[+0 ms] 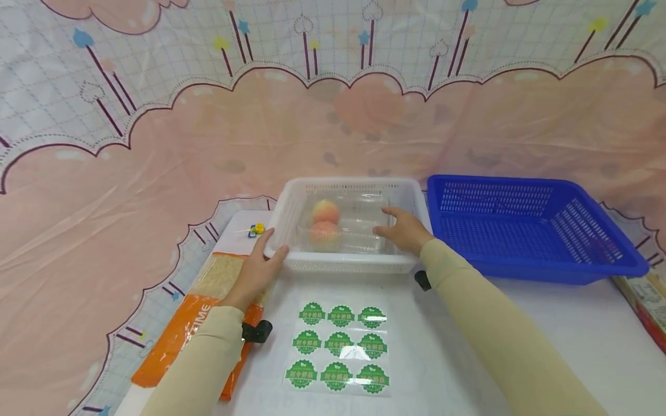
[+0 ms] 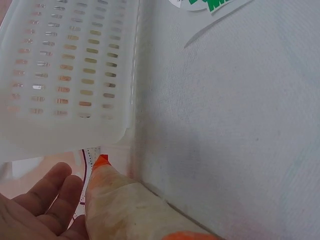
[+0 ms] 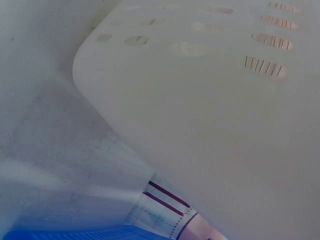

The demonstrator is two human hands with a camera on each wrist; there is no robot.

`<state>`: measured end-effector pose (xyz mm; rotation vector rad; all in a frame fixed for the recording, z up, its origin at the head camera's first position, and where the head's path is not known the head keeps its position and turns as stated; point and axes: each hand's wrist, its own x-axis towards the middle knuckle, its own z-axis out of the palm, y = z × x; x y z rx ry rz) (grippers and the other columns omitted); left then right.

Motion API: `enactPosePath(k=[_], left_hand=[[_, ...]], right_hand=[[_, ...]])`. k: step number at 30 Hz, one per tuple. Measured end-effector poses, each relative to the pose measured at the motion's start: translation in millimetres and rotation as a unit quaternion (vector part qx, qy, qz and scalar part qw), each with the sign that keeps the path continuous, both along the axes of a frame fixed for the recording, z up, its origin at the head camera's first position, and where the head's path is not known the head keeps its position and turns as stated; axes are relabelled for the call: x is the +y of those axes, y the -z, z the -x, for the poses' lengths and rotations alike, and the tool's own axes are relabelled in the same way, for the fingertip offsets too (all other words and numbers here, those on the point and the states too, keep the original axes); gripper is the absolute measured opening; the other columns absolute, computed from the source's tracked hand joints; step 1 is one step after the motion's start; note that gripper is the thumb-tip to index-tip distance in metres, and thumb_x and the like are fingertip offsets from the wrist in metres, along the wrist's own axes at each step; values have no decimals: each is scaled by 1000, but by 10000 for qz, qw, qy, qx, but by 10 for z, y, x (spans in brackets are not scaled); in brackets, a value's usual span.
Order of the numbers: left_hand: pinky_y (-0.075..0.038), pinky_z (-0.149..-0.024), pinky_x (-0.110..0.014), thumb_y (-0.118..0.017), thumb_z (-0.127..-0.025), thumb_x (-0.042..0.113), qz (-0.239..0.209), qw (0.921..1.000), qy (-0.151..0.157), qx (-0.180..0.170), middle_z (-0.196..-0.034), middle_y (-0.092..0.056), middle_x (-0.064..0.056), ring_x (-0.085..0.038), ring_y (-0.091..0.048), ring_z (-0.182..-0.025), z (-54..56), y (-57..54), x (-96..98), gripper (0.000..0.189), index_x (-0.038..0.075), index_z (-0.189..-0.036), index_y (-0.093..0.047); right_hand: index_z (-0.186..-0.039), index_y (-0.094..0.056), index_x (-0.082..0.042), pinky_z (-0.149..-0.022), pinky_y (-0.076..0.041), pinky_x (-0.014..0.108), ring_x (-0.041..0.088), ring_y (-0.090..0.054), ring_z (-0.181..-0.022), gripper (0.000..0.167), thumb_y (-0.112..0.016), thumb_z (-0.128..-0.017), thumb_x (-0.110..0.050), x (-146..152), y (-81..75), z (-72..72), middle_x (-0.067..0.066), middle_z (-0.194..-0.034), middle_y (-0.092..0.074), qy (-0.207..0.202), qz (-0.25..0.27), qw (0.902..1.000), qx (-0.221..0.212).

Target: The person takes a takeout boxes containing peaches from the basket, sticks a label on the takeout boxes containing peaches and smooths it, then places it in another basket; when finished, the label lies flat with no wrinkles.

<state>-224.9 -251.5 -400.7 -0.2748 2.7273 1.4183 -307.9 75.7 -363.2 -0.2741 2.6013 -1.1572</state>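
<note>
A white plastic basket holds a clear plastic box with two pink-and-yellow peaches at its left side. My left hand is at the basket's front left corner, thumb at the rim and fingers extended along the outside. The left wrist view shows its loosely bent fingers just below the basket's corner. My right hand reaches over the basket's right side, thumb and index finger spread apart at the box's right end. In the right wrist view the basket wall hides that hand.
A blue basket stands to the right. On the table, a sheet of green round stickers lies in front. An orange-and-clear packet lies under my left forearm, with small yellow-and-blue items behind it. Another packet lies far right.
</note>
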Motion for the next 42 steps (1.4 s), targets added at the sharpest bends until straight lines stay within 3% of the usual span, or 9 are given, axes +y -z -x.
enactPosePath(k=[2,4,7,9,14,20,24,29,42], left_hand=[[-43,-102,-58,-49,-100,55,3,10000,17,4,-156,-33,-18,-38,-47,-122,-5,-7,3,76,29,-162,-13],[-41,-103,-60,-49,-100,55,-19,10000,17,-9,-158,-30,-18,-39,-46,-125,-8,-13,2,76,30,-162,-12],[-40,-104,-60,-49,-100,55,-28,10000,26,-25,-159,-29,-17,-39,-46,-126,-10,-22,7,76,30,-162,-12],[-41,-103,-60,-49,-100,55,-20,10000,18,-1,-158,-31,-18,-39,-47,-124,-8,-30,12,75,30,-162,-13],[-42,-102,-60,-48,-99,58,59,10000,53,0,-155,-34,-19,-39,-48,-122,-2,-39,19,77,29,-162,-13],[-41,-103,-60,-48,-100,58,68,10000,52,-21,-157,-32,-19,-39,-47,-124,15,-30,24,77,30,-162,-12],[-41,-103,-61,-48,-100,57,11,10000,51,-67,-158,-31,-18,-39,-47,-124,15,-30,25,77,30,-162,-12],[-41,-103,-61,-48,-100,57,6,10000,59,-55,-158,-32,-18,-39,-47,-125,16,-29,21,77,31,-162,-12],[-39,-104,-63,-49,-98,60,-4,9999,-21,-150,-160,-28,-18,-40,-45,-127,11,-14,13,80,32,-162,-10]], right_hand=[[-160,-24,-13,-95,-52,46,38,-52,-123,74,-63,-100,-31,-4,-3,7,21,-157,-33,25,213,9995,-229],[-161,-21,-15,-79,-58,38,31,-61,-98,75,-63,-100,-29,-10,-4,11,22,-143,-46,58,397,9983,-432],[-162,-20,-17,-70,-58,31,21,-58,-73,75,-62,-101,-28,-14,-5,12,19,-116,-58,96,455,9974,-543],[-161,-20,-18,-68,-56,30,17,-52,-65,75,-62,-101,-28,-13,2,16,17,-107,-59,119,417,9979,-490],[-161,-21,-16,-63,-54,29,16,-52,-63,74,-62,-101,-26,-13,37,31,21,-120,-58,146,565,9974,-426],[-161,-23,-16,-67,-49,28,16,-56,-66,71,-61,-101,-29,-9,44,40,21,-142,-46,86,477,9984,-298],[-161,-24,-19,-67,-54,29,15,-52,-60,70,-61,-101,-29,-1,35,43,20,-139,-48,127,701,9964,-454],[-161,-23,-20,-65,-56,30,13,-47,-54,69,-60,-102,-23,8,22,30,21,-122,-58,103,896,9948,-476],[-160,-24,-22,-69,-57,35,21,-61,-72,67,-57,-102,-20,94,-100,-42,22,-120,-58,179,949,9953,78]])
